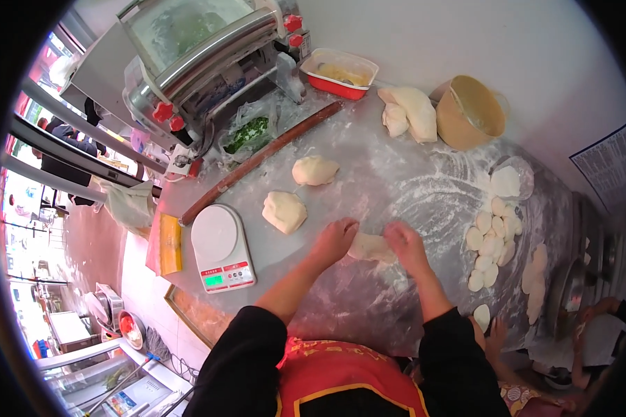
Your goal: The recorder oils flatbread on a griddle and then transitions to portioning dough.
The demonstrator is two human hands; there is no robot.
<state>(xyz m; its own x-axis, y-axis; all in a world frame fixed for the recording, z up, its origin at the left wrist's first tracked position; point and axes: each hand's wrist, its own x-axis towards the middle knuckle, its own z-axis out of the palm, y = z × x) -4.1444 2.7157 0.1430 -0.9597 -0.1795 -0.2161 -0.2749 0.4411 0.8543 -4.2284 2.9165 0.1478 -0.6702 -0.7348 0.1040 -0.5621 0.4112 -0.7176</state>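
A flattened, elongated piece of dough lies on the floured grey worktop in front of me. My left hand is curled at its left end, fingers closed on it. At the other end my right hand is bent over the dough, its fingers closed and slightly blurred. Two rounded dough lumps, one farther off and one nearer, rest to the left of my hands. Beside them stands a white kitchen scale with a lit green display and a bare round plate.
A long wooden rolling pin lies diagonally behind the scale. Beyond it are a dough-rolling machine, a bag of chopped greens and a red tub. A large dough piece, a tan bucket and several small dough rounds are rightward. Another person's hand rests nearby.
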